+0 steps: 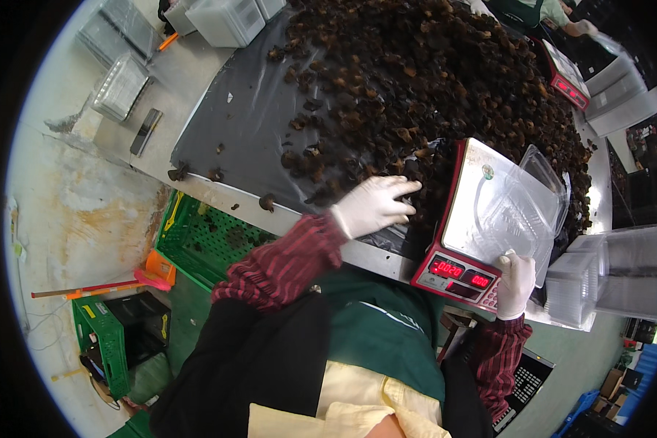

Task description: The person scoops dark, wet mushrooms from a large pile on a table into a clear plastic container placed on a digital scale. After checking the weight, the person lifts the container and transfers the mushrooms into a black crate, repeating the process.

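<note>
My left hand [373,206], in a white glove, reaches over the near edge of a heap of dark brown dried fungus [372,104], its fingers spread at the pieces. Right of it stands a red digital scale [460,279] with a steel pan [482,202] and lit red digits. My right hand [516,284], also gloved, is at the pan's near right corner beside the keypad. A clear plastic tray [520,224] lies across the right part of the pan. Whether my right fingers grip that tray's edge is hard to tell.
Stacked clear containers [572,284] stand at the right; more clear boxes [224,22] are at the upper left. Across the heap are a co-worker's gloved hand [583,27] and a second scale [569,82]. A green crate [213,230] sits below the table's left edge.
</note>
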`<action>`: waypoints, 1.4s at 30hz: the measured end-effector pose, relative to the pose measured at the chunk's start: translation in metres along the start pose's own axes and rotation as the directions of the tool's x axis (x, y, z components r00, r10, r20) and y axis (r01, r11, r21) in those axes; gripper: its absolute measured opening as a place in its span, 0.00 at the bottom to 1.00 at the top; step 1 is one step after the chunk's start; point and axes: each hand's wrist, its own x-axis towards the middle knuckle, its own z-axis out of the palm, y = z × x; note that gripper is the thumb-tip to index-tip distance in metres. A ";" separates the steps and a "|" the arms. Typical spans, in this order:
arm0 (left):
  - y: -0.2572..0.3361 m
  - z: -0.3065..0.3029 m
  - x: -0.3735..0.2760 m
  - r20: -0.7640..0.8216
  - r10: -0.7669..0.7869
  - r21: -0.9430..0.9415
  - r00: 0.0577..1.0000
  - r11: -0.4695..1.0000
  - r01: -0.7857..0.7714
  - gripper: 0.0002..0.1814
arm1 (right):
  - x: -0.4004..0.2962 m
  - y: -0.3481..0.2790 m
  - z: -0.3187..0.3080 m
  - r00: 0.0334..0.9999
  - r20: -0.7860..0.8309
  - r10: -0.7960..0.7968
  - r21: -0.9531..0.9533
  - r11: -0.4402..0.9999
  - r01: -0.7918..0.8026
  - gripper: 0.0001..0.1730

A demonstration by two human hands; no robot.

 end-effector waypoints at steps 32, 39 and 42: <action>-0.026 0.023 -0.035 -0.183 -0.132 0.479 0.974 0.853 0.206 0.23 | -0.013 0.033 -0.009 0.552 0.059 0.832 0.240 0.525 -0.817 0.19; -0.044 0.015 -0.003 -0.441 -0.461 -0.142 0.770 0.883 0.448 0.15 | -0.010 0.023 -0.005 0.618 -0.016 0.786 0.248 0.602 -0.759 0.16; -0.017 -0.011 0.055 -0.423 -0.462 -0.315 0.780 0.882 0.351 0.16 | -0.009 0.022 -0.002 0.561 0.007 0.828 0.325 0.529 -0.784 0.17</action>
